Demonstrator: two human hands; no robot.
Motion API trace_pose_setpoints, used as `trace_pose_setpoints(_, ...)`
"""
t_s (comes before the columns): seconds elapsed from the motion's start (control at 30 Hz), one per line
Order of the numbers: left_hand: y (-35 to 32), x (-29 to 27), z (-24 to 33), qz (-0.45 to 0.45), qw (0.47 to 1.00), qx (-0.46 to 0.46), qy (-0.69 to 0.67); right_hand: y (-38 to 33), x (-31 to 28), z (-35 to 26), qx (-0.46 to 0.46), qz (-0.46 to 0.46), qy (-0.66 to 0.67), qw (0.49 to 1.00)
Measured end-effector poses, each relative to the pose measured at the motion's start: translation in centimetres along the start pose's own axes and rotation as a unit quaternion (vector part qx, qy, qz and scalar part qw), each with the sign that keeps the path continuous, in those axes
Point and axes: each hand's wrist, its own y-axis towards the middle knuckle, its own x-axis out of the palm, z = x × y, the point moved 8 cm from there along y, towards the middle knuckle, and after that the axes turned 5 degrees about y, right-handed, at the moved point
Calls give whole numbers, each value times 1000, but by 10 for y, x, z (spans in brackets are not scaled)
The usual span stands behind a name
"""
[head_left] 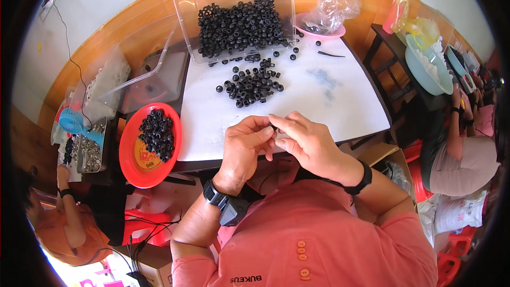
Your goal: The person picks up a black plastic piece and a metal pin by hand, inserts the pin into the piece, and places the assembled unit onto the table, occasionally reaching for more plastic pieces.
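My left hand [245, 141] and my right hand [311, 141] meet over the near edge of the white-topped table. Thumb and fingers of both are pinched together around a small black piece [273, 127], mostly hidden by the fingertips. Beyond my hands lies a loose pile of small black round pieces [249, 85], some with a hole or collar. Left of them, a red plastic basin [130, 154] holds a heap of similar black pieces [157, 134].
A clear plastic bin [180, 16] tipped at the back spills more black pieces. Behind right stands a pink bowl [332, 33] with a clear bag; near it lies a thin black strip [331, 54]. Co-workers sit left [66, 228] and right [462, 154]. A blue fan [71, 121] stands left.
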Motion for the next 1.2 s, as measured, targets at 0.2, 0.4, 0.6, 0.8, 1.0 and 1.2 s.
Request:
trace_pose_setpoints(0.2,18,-50,10,57,994,88,25,47,14,58,179,-91,-10,979)
trace_pose_setpoints(0.4,15,-47,10,25,996,89,7,67,52,84,159,-187,-155,957)
trace_pose_setpoints(0.6,14,-47,8,12,995,95,31,73,63,87,161,-216,-191,944)
trace_pose_setpoints(0.8,14,-45,9,13,994,102,38,70,62,83,143,-272,-263,915)
trace_pose_setpoints(1.0,11,-44,10,14,993,105,54,45,38,73,67,-299,-282,909)
trace_pose_setpoints(1.2,8,-43,11,20,991,112,72,37,25,75,160,-222,-282,920)
